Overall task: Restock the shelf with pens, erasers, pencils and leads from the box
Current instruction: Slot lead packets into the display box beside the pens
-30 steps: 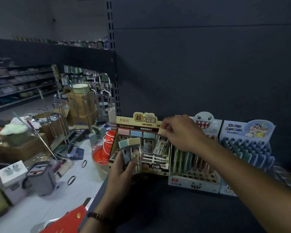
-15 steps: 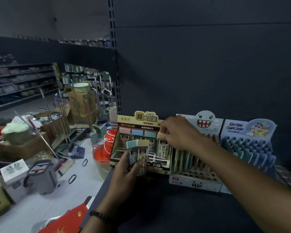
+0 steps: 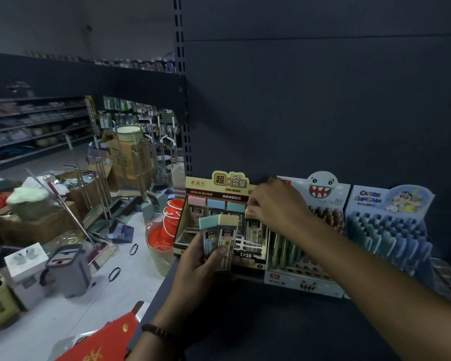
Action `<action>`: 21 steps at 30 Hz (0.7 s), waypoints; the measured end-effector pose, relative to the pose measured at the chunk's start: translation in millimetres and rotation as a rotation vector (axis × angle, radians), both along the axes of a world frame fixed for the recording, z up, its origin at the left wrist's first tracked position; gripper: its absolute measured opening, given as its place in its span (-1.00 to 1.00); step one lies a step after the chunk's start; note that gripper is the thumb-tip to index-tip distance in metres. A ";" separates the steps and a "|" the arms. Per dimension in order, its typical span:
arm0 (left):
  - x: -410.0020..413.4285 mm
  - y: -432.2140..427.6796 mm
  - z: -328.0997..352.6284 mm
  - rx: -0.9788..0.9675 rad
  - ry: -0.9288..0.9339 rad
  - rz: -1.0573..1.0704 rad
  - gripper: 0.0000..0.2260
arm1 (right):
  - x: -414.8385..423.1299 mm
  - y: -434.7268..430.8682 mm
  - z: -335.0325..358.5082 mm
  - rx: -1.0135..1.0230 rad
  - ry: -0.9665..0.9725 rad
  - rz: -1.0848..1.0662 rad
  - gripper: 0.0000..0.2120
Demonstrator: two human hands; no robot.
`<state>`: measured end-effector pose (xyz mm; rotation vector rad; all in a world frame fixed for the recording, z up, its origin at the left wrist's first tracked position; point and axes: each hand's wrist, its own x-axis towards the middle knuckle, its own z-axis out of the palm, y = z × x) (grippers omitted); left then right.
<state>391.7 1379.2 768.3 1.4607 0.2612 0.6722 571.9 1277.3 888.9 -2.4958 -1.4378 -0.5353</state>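
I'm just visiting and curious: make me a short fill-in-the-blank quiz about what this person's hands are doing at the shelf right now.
1. The left hand holds ____ lead cases in front of the yellow display box.
2. The right hand pinches a case with a ____ cap at the box's right end.
3. A ____ bracelet circles the left wrist.
4. The display beside the box shows a toothy ____.

Missing words: two; yellow; beaded; ghost

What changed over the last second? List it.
The right hand kept pressing its yellow-capped lead case down into the back row of the display box; the case now stands more upright there. The left hand still holds two lead cases in front of the box. The pen displays alongside did not move.
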 end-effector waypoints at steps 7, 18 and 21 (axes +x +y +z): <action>-1.2 1.8 -1.2 0.027 0.014 0.019 -0.67 | -20.0 -15.3 6.1 -0.019 0.404 0.333 -0.80; -2.0 1.4 -2.4 -0.040 -0.067 0.187 -0.80 | 5.3 -30.4 23.5 0.217 0.442 0.247 -0.86; 0.3 3.9 -5.6 0.019 -0.045 0.241 -0.84 | 8.6 -31.8 19.0 0.261 0.368 0.175 -0.87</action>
